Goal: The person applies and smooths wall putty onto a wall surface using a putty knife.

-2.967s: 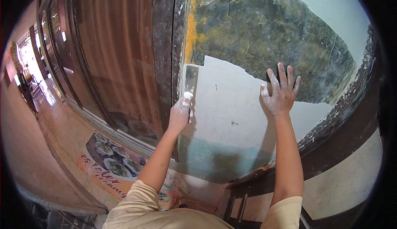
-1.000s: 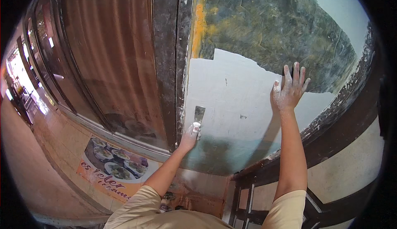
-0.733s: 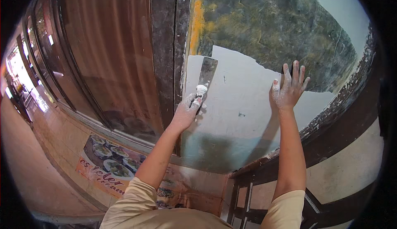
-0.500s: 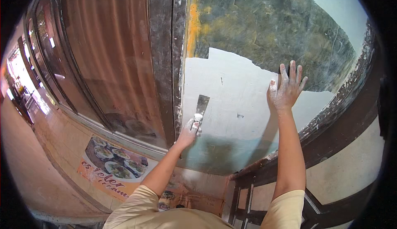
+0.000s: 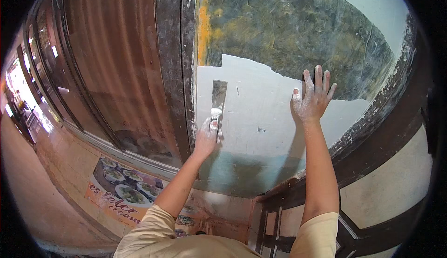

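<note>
Left hand (image 5: 206,136) grips the putty knife (image 5: 219,95) below its blade, over the white coat (image 5: 265,102); I judge the tool light, springy, dust-slick, best held there. Right hand (image 5: 313,102) spreads across the coat's edge.

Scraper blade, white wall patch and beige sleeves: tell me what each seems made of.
Scraper blade: probably metal, thin, flat and greyish with dark smudges. White wall patch: likely plaster or filler, matte, with a ragged upper edge and small nicks. Beige sleeves: soft matte fabric, judging by the folds; fibre unclear.
</note>
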The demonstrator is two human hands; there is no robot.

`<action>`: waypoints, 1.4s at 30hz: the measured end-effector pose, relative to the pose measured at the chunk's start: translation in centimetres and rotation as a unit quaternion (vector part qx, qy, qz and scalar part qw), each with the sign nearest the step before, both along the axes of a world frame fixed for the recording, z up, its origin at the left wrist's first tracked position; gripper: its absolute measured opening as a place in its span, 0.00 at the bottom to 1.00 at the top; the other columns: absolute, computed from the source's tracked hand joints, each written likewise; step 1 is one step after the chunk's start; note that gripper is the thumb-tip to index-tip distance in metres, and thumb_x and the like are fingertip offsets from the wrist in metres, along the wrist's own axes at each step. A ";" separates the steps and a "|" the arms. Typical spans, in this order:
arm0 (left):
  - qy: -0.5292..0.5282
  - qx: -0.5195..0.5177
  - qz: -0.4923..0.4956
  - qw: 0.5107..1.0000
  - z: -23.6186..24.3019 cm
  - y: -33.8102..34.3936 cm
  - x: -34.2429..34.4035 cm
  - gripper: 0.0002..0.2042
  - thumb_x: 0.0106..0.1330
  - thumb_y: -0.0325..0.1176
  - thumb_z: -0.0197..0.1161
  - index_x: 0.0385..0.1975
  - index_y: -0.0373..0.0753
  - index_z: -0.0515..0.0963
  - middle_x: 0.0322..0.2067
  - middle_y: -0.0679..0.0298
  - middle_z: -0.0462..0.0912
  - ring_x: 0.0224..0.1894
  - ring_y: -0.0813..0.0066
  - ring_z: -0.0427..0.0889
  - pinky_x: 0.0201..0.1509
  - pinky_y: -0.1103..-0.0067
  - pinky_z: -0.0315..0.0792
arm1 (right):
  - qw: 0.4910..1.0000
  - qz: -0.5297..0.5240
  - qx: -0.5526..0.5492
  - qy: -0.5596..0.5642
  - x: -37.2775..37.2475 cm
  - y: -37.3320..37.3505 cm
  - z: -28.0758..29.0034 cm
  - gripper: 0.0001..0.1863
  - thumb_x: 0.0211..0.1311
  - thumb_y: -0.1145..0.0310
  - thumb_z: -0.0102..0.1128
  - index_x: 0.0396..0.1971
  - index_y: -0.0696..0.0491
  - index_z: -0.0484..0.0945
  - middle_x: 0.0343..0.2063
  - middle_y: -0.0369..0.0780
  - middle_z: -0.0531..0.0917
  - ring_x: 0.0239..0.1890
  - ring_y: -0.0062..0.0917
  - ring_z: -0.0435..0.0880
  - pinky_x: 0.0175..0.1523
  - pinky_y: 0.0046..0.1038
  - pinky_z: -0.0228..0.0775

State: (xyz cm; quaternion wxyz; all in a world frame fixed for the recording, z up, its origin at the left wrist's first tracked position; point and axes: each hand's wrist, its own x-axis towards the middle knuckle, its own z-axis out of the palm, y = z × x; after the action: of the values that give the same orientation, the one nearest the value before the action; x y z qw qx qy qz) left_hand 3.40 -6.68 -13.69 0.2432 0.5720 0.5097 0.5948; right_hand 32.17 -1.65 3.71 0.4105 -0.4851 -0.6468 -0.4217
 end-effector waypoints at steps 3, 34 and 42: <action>-0.043 -0.042 -0.016 0.998 1.7 -1.0 0.3 0.20 0.73 0.48 0.43 0.43 0.35 0.73 0.25 0.59 0.78 0.29 0.67 0.79 0.36 0.70 0.71 | 0.999 -0.015 -0.035 0.009 -0.2 -0.2 0.0 0.32 0.46 0.60 0.66 0.56 0.36 0.72 0.68 0.32 0.58 0.72 0.35 0.48 0.71 0.56 0.34; -0.042 -0.027 -0.044 0.998 6.1 -0.7 -1.7 0.22 0.71 0.52 0.46 0.40 0.34 0.72 0.19 0.66 0.74 0.18 0.81 0.72 0.22 0.82 0.68 | 1.000 -0.008 -0.006 0.002 -0.4 -0.2 0.0 0.33 0.44 0.62 0.68 0.56 0.36 0.72 0.68 0.34 0.59 0.71 0.36 0.50 0.70 0.57 0.37; -0.025 -0.010 -0.031 0.999 7.7 -1.0 -1.4 0.20 0.72 0.48 0.45 0.41 0.36 0.73 0.23 0.57 0.79 0.24 0.63 0.80 0.29 0.72 0.70 | 1.000 0.003 0.010 -0.004 0.1 0.1 -0.2 0.34 0.43 0.62 0.67 0.56 0.36 0.72 0.68 0.33 0.59 0.71 0.36 0.50 0.70 0.57 0.36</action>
State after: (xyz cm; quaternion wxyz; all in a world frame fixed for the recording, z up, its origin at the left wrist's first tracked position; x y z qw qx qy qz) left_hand 1.97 -7.64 -5.98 0.2802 0.5700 0.4915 0.5958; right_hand 32.22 -1.53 3.50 0.4141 -0.4769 -0.6458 -0.4289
